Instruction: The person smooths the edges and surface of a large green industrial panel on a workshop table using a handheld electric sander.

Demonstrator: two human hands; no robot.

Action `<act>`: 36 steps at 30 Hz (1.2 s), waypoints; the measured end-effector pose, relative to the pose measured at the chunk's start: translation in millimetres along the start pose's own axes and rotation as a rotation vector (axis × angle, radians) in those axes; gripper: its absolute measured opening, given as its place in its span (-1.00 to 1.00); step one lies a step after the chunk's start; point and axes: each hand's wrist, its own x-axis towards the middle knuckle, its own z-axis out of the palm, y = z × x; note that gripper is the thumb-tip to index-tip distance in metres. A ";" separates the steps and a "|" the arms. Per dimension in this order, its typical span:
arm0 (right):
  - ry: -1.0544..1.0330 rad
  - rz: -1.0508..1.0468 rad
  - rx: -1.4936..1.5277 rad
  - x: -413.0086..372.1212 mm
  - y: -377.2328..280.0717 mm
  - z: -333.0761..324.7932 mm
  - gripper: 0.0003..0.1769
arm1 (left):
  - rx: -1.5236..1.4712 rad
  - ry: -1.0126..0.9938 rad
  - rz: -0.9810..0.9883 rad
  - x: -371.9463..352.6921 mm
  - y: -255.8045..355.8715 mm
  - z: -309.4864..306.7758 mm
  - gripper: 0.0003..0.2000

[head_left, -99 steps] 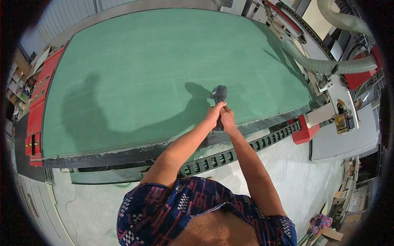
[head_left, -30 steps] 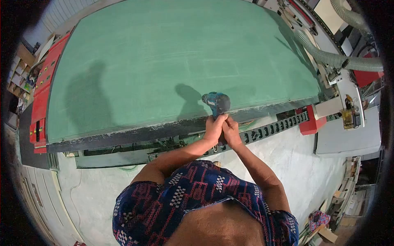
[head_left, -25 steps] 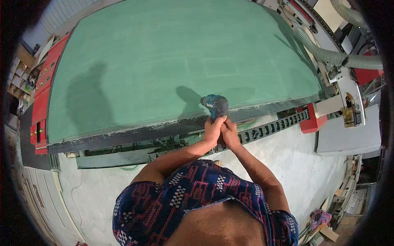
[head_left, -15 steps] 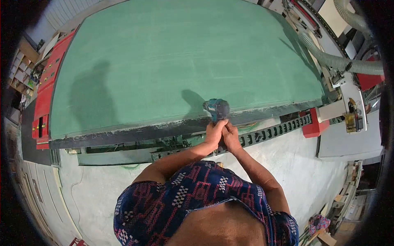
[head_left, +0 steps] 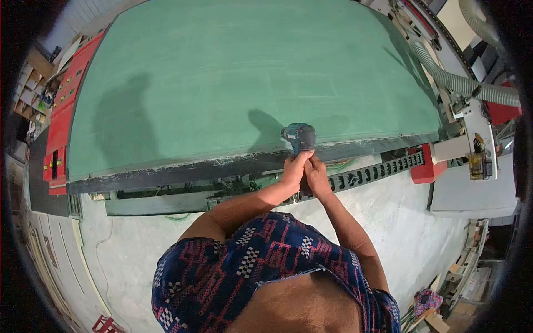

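A teal and black cordless drill (head_left: 300, 137) sits at the front edge of the large green machine bed (head_left: 233, 77), its nose turned to the left. My left hand (head_left: 294, 168) is closed around the upper part of its grip. Close beside it on the right, my right hand (head_left: 317, 176) is wrapped round the lower part of the handle, partly covered by the left hand and wrist. The fingers of both hands are largely hidden, and so is the base of the drill. The drill's shadow falls on the green surface.
A dark edge strip (head_left: 194, 168) runs along the bed's front. Below it lies a black cable chain (head_left: 377, 171), ending at a red block (head_left: 428, 164). A ribbed grey hose (head_left: 449, 80) hangs at the right. Red panels (head_left: 62, 119) line the left side.
The drill and both hands have shifted slightly up and to the right in view. My grip on the drill looks the same.
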 end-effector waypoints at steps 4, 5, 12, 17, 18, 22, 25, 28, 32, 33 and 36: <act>0.029 -0.042 -0.083 4.4 9.4 -0.5 -0.68 | -0.106 -0.016 0.032 0.3 -3.6 1.7 -0.71; 0.042 -0.067 -0.087 5.6 14.4 -0.2 -0.69 | -0.109 -0.014 0.019 2.8 -5.4 1.1 -0.71; -0.028 -0.037 -0.004 11.8 5.0 -4.1 -0.67 | -0.127 0.030 0.045 12.2 -10.5 1.2 -0.72; 0.012 0.034 -0.097 14.6 -2.3 -2.4 -0.61 | -0.147 -0.020 -0.070 18.2 -5.9 -2.4 -0.70; 0.019 0.033 -0.105 16.5 1.2 -1.3 -0.60 | -0.103 -0.031 -0.089 15.5 -2.1 -2.1 -0.69; 0.036 0.075 -0.135 15.5 -0.3 1.9 -0.63 | -0.002 -0.071 -0.153 21.3 -0.5 -6.8 -0.68; 0.031 0.095 -0.162 20.2 5.4 3.4 -0.62 | 0.019 -0.037 -0.117 14.3 4.1 -2.9 -0.67; 0.062 0.084 -0.151 19.7 4.0 6.1 -0.57 | -0.015 -0.070 -0.125 15.4 4.5 -5.0 -0.67; 0.049 0.078 -0.078 15.4 -4.6 7.5 -0.56 | -0.036 -0.068 -0.124 13.2 7.3 -4.0 -0.70; 0.038 0.086 -0.062 13.6 -8.2 7.1 -0.56 | -0.038 -0.076 -0.123 13.0 7.6 -4.1 -0.70; 0.076 0.060 -0.096 20.0 6.1 9.7 -0.57 | -0.014 -0.048 -0.113 6.8 10.5 -2.3 -0.69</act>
